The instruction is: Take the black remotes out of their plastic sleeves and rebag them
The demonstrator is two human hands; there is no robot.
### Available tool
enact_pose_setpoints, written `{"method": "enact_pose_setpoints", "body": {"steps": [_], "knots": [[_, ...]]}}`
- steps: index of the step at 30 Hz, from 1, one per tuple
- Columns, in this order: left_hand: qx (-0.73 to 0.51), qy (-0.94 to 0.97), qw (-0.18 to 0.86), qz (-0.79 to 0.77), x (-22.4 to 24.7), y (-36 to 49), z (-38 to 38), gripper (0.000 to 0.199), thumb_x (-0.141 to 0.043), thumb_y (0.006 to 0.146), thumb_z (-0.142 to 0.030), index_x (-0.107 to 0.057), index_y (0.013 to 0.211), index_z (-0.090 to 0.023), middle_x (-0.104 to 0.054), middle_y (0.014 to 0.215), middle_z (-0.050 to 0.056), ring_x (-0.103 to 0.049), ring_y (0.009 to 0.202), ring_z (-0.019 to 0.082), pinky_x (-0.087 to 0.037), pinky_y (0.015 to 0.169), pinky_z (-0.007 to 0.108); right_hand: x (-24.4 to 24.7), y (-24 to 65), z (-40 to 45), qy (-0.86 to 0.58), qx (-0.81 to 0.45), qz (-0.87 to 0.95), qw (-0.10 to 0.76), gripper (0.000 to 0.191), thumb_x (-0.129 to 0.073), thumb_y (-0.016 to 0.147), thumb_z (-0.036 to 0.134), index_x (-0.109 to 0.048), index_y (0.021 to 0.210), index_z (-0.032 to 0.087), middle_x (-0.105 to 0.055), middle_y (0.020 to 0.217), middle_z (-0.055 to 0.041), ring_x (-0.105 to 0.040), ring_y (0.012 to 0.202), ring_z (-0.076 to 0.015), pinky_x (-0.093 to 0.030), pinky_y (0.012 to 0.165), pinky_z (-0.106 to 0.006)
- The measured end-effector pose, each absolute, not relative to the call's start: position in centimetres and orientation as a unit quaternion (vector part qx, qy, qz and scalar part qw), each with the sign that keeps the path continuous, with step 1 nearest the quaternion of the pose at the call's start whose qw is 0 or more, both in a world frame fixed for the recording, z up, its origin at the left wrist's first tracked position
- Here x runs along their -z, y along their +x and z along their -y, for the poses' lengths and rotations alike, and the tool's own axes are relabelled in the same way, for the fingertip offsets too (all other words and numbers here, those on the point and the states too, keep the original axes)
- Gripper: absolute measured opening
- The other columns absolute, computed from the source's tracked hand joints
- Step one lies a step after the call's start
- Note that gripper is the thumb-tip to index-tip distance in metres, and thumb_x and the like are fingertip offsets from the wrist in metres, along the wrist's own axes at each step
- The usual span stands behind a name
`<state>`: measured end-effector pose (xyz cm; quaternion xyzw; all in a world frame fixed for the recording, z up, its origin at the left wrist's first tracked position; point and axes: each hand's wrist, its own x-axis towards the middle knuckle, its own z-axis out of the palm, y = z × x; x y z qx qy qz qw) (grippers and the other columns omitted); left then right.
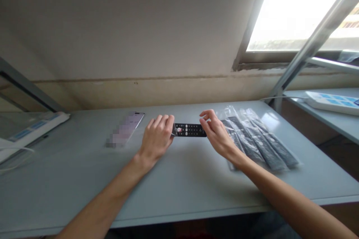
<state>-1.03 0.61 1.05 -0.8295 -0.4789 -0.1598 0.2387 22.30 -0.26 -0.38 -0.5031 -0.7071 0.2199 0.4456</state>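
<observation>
A black remote control (192,130) with rows of small buttons is held lengthwise above the desk, near the middle of the view. My left hand (157,132) is closed round its left end and hides that part. At the other end is my right hand (214,130), its thumb and forefinger curled close together in a pinch. Whatever lies between those fingertips is too small to make out. Several dark remotes in clear plastic bags (260,142) lie side by side just right of my right hand, partly covered by my forearm.
A phone (126,129), partly blurred out, lies on the grey desk (179,183) left of my hands. One white power strip (36,130) rests at the far left, another power strip (333,102) on the right-hand surface. Metal posts (303,56) rise beside the window (291,11).
</observation>
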Motion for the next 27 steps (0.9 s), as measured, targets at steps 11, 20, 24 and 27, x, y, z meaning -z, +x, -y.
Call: {"method": "enact_pose_setpoints", "body": {"steps": [11, 20, 24, 27], "knots": [[0.151, -0.831, 0.193, 0.500, -0.6, -0.7, -0.5, 0.019, -0.058, 0.092, -0.012, -0.057, 0.111, -0.018, -0.070, 0.100, 0.010, -0.065, 0.094, 0.031, -0.047, 0.078, 0.041, -0.1, 21.9, -0.1, -0.401, -0.451, 0.639, 0.477, 0.033, -0.060, 0.098, 0.054, -0.058, 0.097, 0.021, -0.051, 0.054, 0.0082, -0.046, 0.045, -0.0110, -0.038, 0.048, -0.023], [0.146, -0.893, 0.138, 0.403, 0.1, 1.0, 0.7, 0.059, -0.056, 0.098, -0.015, -0.032, 0.152, -0.019, -0.068, 0.103, 0.007, -0.063, 0.096, 0.027, -0.048, 0.083, 0.039, 1.8, 19.9, 1.0, -0.328, -0.542, 0.639, 0.437, 0.041, -0.074, 0.089, 0.053, -0.057, 0.107, 0.021, -0.066, 0.074, 0.0028, -0.066, 0.066, -0.0148, -0.054, 0.068, -0.030], [0.145, -0.893, 0.154, 0.397, -0.6, 0.5, 0.7, 0.085, -0.064, 0.091, -0.011, -0.018, 0.162, -0.021, -0.066, 0.110, 0.008, -0.060, 0.103, 0.028, -0.047, 0.089, 0.040, 2.1, 20.0, 0.9, -0.337, -0.552, 0.608, 0.459, 0.042, -0.072, 0.090, 0.055, -0.050, 0.107, 0.023, -0.070, 0.076, 0.0019, -0.069, 0.069, -0.0165, -0.056, 0.072, -0.033], [0.171, -0.884, 0.173, 0.399, -1.3, -0.5, 0.2, 0.097, -0.071, 0.085, -0.010, -0.017, 0.164, -0.023, -0.063, 0.119, 0.010, -0.058, 0.115, 0.031, -0.046, 0.099, 0.043, 1.7, 20.8, 0.4, -0.379, -0.529, 0.567, 0.505, 0.044, -0.073, 0.089, 0.054, -0.047, 0.107, 0.024, -0.070, 0.069, 0.0036, -0.068, 0.064, -0.0164, -0.054, 0.070, -0.032]]}}
